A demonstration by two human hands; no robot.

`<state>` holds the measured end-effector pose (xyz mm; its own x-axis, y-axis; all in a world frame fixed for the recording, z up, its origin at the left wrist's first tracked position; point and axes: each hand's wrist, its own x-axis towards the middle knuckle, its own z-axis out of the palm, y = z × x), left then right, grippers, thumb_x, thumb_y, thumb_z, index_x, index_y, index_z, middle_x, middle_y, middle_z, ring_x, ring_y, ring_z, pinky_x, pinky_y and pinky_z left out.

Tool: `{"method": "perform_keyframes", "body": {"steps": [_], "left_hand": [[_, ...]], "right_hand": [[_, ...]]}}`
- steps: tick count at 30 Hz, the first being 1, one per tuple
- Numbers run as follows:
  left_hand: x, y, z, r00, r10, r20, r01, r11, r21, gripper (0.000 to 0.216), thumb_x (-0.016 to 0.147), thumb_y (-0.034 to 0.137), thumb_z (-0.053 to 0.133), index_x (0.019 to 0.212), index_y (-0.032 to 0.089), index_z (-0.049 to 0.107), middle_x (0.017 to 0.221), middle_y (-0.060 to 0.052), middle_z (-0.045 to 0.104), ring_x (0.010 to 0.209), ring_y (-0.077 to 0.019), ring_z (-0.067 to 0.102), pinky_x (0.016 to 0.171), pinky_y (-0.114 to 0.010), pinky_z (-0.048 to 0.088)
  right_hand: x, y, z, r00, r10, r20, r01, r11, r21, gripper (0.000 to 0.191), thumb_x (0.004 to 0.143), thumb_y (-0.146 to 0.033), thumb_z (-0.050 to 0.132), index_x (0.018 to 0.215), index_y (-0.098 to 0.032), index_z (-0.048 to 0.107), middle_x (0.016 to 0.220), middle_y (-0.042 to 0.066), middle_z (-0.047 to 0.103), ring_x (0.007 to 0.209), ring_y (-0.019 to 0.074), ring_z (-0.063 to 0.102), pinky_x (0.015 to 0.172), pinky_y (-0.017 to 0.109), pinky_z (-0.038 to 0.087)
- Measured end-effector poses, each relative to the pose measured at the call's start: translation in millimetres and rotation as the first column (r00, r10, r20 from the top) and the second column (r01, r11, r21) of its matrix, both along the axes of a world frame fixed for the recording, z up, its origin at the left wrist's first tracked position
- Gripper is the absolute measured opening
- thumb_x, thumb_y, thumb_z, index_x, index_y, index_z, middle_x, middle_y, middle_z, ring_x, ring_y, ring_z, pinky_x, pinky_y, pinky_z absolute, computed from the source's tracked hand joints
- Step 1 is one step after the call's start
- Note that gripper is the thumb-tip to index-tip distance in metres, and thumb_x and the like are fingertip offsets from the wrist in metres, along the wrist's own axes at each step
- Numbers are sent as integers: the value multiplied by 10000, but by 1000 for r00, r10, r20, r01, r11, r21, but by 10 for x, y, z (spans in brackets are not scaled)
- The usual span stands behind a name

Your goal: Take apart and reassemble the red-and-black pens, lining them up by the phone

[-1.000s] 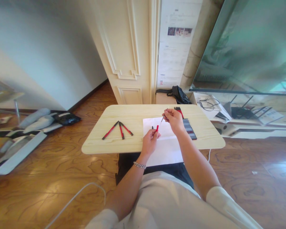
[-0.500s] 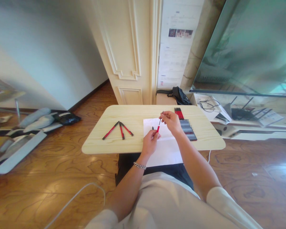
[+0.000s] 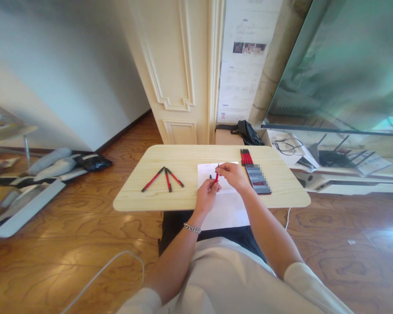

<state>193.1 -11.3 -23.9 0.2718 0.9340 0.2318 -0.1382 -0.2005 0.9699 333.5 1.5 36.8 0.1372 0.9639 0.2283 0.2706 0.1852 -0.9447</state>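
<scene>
My left hand is closed around a red pen barrel, held upright above the white sheet of paper. Fingertips of my right hand pinch a thin dark pen refill at the barrel's upper end. Most of the refill is hidden by the barrel and fingers. A small black pen part shows just beyond my left hand; the rest of it is covered. To the left lie three red-and-black pens: one slanted pen, a middle pen and a right pen.
Several red-and-black pens lie side by side at the table's back right. Nearer stands a dark flat device, perhaps a phone, lying on the pale wooden table. A black bag sits behind the table.
My right hand has come down toward my left hand with the refill, so less of the refill shows above the red barrel. The left hand stays in place.
</scene>
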Motion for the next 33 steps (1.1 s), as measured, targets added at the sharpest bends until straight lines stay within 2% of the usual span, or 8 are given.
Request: {"method": "perform_keyframes", "body": {"steps": [6, 9, 11, 13, 15, 17, 22, 33], "left_hand": [[2, -6, -1, 1000, -10, 24, 10, 1000, -1, 304, 843, 429, 573, 985, 161, 588, 833, -65, 669, 776, -170, 658, 757, -336, 523], [2, -11, 20, 998, -14, 66, 14, 1000, -12, 302, 849, 427, 564, 988, 159, 581, 828, -63, 665, 767, -165, 656, 747, -331, 527], [2, -10, 31, 995, 4, 95, -1, 1000, -23, 299, 853, 428, 557, 980, 158, 577, 814, -61, 663, 758, -164, 655, 732, -324, 528], [0, -1, 33, 993, 27, 118, -23, 999, -34, 295, 856, 430, 551, 971, 159, 572, 798, -56, 661, 751, -164, 655, 718, -317, 528], [-3, 13, 23, 990, 49, 130, -44, 998, -41, 294, 854, 433, 552, 965, 162, 566, 783, -49, 659, 745, -166, 655, 707, -313, 529], [-5, 28, 9, 989, 60, 137, -54, 997, -49, 295, 849, 436, 557, 964, 164, 564, 775, -43, 657, 740, -168, 656, 704, -315, 531], [-4, 37, -8, 989, 65, 133, -58, 997, -59, 304, 848, 452, 552, 956, 169, 565, 768, -40, 653, 735, -174, 657, 713, -328, 537], [-5, 21, 25, 990, 65, 125, -58, 997, -58, 316, 841, 463, 557, 954, 168, 573, 778, -42, 658, 725, -166, 653, 712, -325, 534]], "right_hand": [[43, -17, 26, 999, 12, -37, -13, 999, -44, 308, 700, -450, 664, 763, -149, 654, 687, 12, 648, 605, 111, 539, 570, 222, 409], [74, 7, -1, 996, 62, -67, -69, 991, -111, 371, 794, -500, 551, 842, -152, 671, 792, 43, 683, 639, 110, 577, 570, 211, 418], [73, 62, -70, 999, -14, 41, 20, 989, -148, 344, 840, -451, 501, 869, -158, 680, 860, 59, 699, 684, 118, 604, 610, 219, 437], [47, 135, -161, 958, -83, 273, 130, 978, -160, 246, 821, -359, 550, 866, -167, 696, 887, 61, 710, 760, 138, 625, 693, 235, 449], [1, 204, -241, 875, -60, 480, 162, 971, -174, 183, 786, -289, 598, 878, -182, 713, 910, 58, 718, 845, 161, 634, 765, 243, 440], [-47, 251, -286, 811, -13, 585, 163, 965, -204, 189, 785, -277, 597, 901, -199, 723, 937, 57, 720, 886, 177, 638, 785, 245, 432], [-109, 282, -260, 749, 30, 662, 189, 947, -258, 222, 809, -322, 560, 931, -245, 729, 965, 55, 721, 941, 195, 639, 794, 247, 428], [-139, 305, -168, 712, 58, 700, 213, 932, -294, 226, 777, -289, 573, 939, -254, 727, 961, 59, 717, 920, 199, 639, 744, 243, 431]]}}
